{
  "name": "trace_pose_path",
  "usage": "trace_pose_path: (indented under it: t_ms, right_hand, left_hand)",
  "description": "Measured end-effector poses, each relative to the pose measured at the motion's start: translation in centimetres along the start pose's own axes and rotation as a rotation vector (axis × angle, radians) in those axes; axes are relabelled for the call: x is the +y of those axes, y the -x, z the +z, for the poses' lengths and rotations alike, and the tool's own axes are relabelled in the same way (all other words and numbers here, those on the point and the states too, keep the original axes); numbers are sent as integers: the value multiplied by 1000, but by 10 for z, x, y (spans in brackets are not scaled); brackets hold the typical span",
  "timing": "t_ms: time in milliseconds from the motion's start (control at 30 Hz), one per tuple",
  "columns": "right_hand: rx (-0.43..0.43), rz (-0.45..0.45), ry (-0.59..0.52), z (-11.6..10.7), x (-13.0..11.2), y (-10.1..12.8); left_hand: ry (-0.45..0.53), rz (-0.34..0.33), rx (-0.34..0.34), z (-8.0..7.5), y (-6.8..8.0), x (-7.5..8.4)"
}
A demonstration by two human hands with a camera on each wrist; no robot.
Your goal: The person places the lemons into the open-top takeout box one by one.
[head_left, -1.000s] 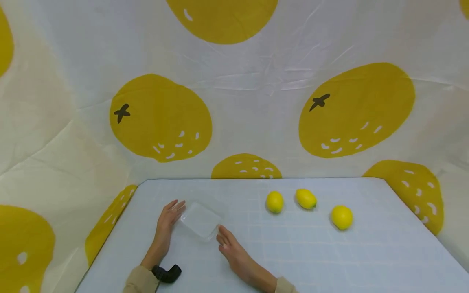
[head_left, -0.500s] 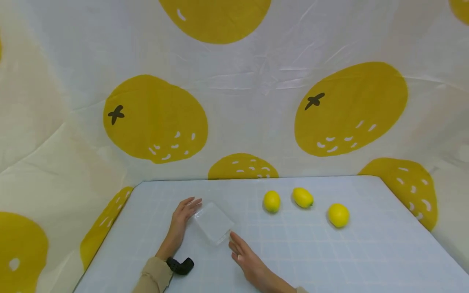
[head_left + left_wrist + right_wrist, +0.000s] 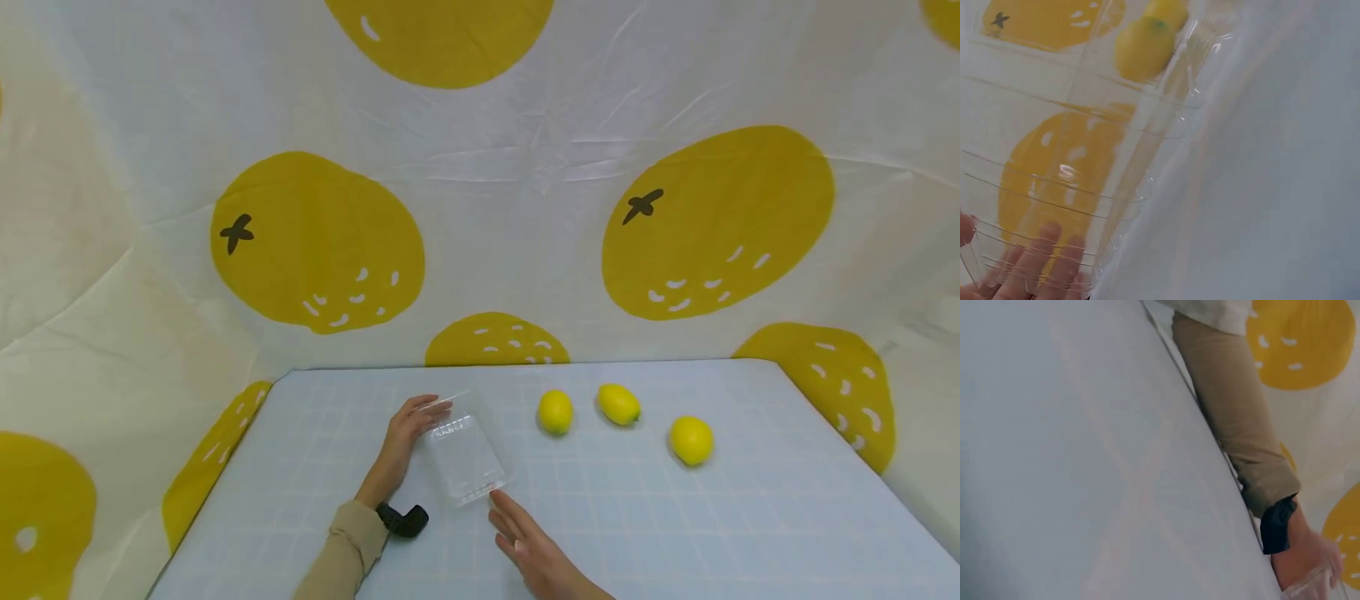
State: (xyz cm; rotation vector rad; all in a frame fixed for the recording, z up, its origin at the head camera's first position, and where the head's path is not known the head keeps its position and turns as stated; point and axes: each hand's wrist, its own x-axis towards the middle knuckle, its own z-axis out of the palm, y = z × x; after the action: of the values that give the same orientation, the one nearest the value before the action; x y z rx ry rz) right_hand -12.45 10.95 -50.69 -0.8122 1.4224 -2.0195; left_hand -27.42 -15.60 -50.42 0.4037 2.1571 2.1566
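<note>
A clear plastic container [image 3: 467, 457] with ribbed ends is held close over the table, left of the lemons. My left hand [image 3: 415, 427] grips its far left edge; in the left wrist view the fingers [image 3: 1050, 250] show through the clear wall, with the thumb at the other side. At the near right corner of the container is my right hand [image 3: 528, 542], its fingers fairly straight and fingertips right at the edge. The right wrist view does not show that hand. Three yellow lemons lie farther right: one [image 3: 555, 412], a second [image 3: 618, 404] and a third [image 3: 692, 440].
A pale checked cloth [image 3: 637, 525] covers the table, whose far edge meets a hanging curtain [image 3: 510, 233] printed with big yellow fruit. A black band with a camera mount [image 3: 403, 521] sits on my left wrist.
Both hands have shifted right with the container, which has also turned, so its long sides now run more away from me. The lemons stay where they lie.
</note>
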Motion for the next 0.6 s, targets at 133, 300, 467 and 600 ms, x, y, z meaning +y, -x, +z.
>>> trace_pose_path:
  t_ms: [133,300,467,600]
  right_hand:
    - [1,36,-15,-1,-1,7]
    - [9,60,-28,-2,-2,12]
    - [-10,26,-24,-1,-2,15]
    - [11,41,-27,0,-3,16]
  left_hand:
    - [-2,28,-44,8,-7,-2]
    - [-29,57,-107,18,-17,-4]
    - [23,69,-165,26,-25,-6]
    - [33,35,-184,31,-28,-7]
